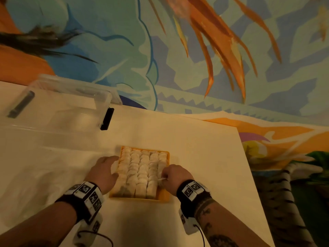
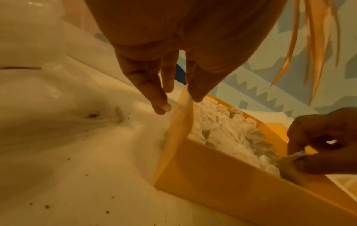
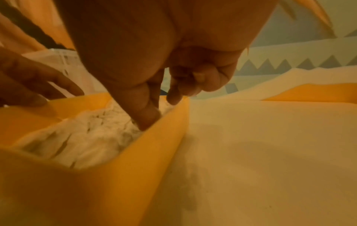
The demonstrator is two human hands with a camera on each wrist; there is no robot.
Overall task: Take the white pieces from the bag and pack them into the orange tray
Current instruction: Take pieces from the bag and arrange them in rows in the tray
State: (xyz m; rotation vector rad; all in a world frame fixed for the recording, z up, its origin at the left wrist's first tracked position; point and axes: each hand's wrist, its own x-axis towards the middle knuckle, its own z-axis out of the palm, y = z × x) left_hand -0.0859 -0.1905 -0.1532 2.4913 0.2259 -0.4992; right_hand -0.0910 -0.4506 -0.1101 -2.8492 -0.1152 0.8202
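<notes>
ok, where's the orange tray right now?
In the head view the square orange plastic tray sits on the white table, low and centre, between the left hand and right hand, near the clear plastic box.

Orange tray (image 1: 164,197), white pieces (image 1: 140,168), cream table (image 1: 195,148), blue-and-orange mural (image 1: 195,50), black-and-white checked wristbands (image 1: 89,195)
</notes>
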